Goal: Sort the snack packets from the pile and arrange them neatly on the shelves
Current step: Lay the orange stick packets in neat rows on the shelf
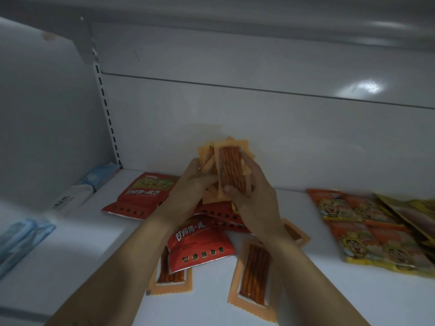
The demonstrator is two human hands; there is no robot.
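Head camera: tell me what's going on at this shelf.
A person is sorting snacks on a white shelf. The left hand and the right hand together hold a bunch of orange stick packets upright above the pile, fingers curled round them. Beneath the hands, red packets and loose stick packets lie jumbled on the shelf. Yellow-orange cartoon packets lie overlapping to the right, and blue-and-white packs lie along the left edge.
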